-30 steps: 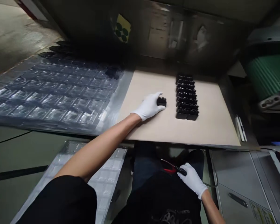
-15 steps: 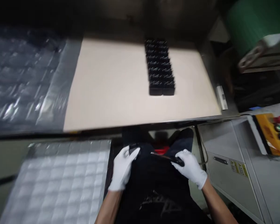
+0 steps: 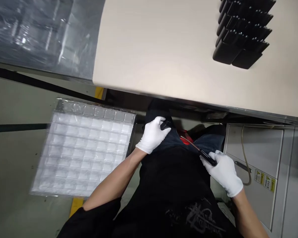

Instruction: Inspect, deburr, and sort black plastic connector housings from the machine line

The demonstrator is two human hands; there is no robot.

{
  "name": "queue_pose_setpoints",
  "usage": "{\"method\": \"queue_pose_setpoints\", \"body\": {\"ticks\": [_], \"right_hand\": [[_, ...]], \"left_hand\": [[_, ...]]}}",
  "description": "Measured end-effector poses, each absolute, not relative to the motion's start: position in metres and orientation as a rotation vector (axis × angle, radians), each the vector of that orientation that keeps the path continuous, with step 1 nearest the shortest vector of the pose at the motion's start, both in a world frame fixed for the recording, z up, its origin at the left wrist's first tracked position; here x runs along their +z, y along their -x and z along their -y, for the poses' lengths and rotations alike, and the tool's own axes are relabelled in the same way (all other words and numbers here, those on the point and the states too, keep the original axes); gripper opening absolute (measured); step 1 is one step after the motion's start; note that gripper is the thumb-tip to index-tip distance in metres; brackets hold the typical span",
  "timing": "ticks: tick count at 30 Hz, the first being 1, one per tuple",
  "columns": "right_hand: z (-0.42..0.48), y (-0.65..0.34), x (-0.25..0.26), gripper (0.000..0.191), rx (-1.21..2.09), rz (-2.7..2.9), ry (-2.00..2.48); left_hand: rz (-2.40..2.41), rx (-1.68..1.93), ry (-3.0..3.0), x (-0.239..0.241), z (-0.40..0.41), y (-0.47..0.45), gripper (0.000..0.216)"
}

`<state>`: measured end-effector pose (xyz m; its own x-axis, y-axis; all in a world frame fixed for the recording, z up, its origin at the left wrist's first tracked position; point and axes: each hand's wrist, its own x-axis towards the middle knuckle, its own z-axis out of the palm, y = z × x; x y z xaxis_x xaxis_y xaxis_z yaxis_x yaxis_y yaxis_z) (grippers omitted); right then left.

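Head view: left grip point(image 3: 152, 135) holds a black part point(image 3: 165, 124), right grip point(image 3: 223, 173) a black-handled tool point(image 3: 207, 157), near a clear tray point(image 3: 94, 112).

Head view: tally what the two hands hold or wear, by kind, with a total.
White gloves: 2
Small black part, in the left glove: 1
Black-handled tool, in the right glove: 1
Total: 4
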<state>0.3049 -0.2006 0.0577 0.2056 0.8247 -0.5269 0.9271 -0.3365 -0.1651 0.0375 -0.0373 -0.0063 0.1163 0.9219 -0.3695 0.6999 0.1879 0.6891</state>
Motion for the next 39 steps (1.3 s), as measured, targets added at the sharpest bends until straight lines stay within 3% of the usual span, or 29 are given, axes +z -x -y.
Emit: {"method": "queue_pose_setpoints", "body": {"ticks": [8, 12, 16, 24, 30, 39], "right_hand": [[0.168, -0.278, 0.06, 0.046, -0.771, -1.766, -2.282], [0.165, -0.278, 0.061, 0.049, -0.811, -1.767, -2.339], [0.171, -0.286, 0.066, 0.052, -1.014, -1.765, -2.357], [0.178, -0.304, 0.077, 0.059, -1.384, -1.769, -2.251], [0.167, -0.308, 0.082, 0.057, -1.411, -1.728, -2.174], [0.163, -0.296, 0.079, 0.045, -0.959, -1.839, -2.056]], "left_hand": [[-1.503, 0.362, -2.033, -0.009, 0.046, -0.019, 0.031], [-1.569, 0.5, -1.582, 0.0, 0.042, -0.007, 0.043], [-1.293, 0.556, -0.888, 0.007, 0.034, 0.009, 0.059], [-0.841, 0.494, -0.415, 0.004, 0.024, 0.025, 0.053], [-0.806, 0.359, -0.687, 0.014, 0.025, 0.025, 0.048], [-1.334, 0.234, -1.549, 0.034, 0.035, 0.02, 0.032]]}}
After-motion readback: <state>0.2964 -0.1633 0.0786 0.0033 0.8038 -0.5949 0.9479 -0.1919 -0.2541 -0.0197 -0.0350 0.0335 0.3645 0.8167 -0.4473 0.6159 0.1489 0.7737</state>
